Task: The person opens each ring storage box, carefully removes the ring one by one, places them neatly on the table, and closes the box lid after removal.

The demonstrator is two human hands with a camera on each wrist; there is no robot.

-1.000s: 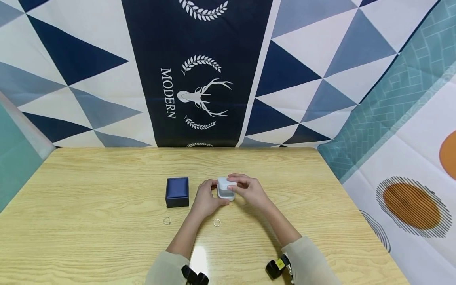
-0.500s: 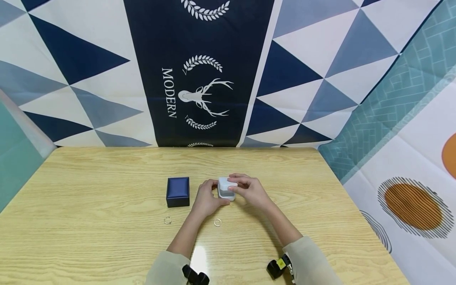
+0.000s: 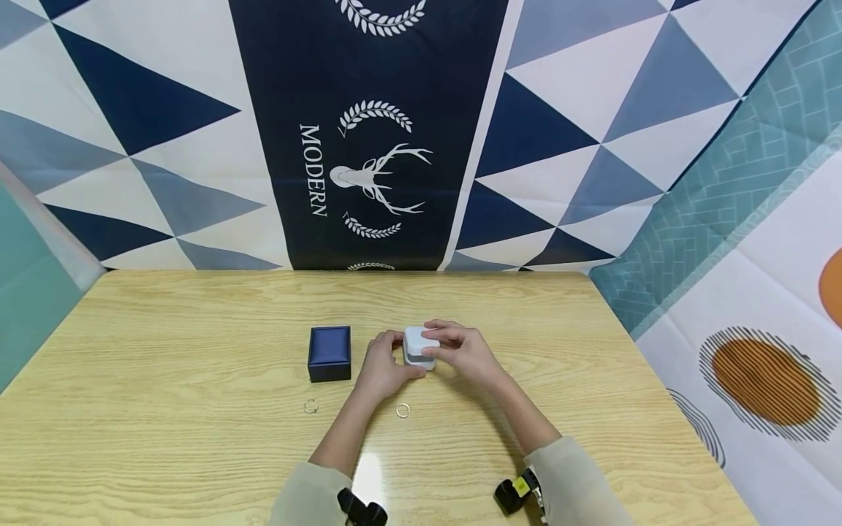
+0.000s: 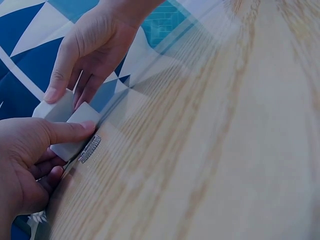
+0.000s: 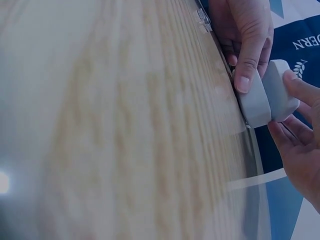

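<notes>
On the wooden table [image 3: 164,438], just right of the blue box [image 3: 330,353], we see our left hand [image 3: 381,369] and right hand [image 3: 460,352] meet around the white box [image 3: 417,345]. From the left wrist, our thumb presses its base, a ring [image 4: 90,148] beside it. From the right wrist, fingers pinch its lid.

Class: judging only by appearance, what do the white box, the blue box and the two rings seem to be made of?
White box: smooth matte plastic, probably; rounded edges.
Blue box: likely leatherette-covered card; faint sheen, framed lid.
Rings: pale shiny metal, it seems; one looks stone-set.
</notes>
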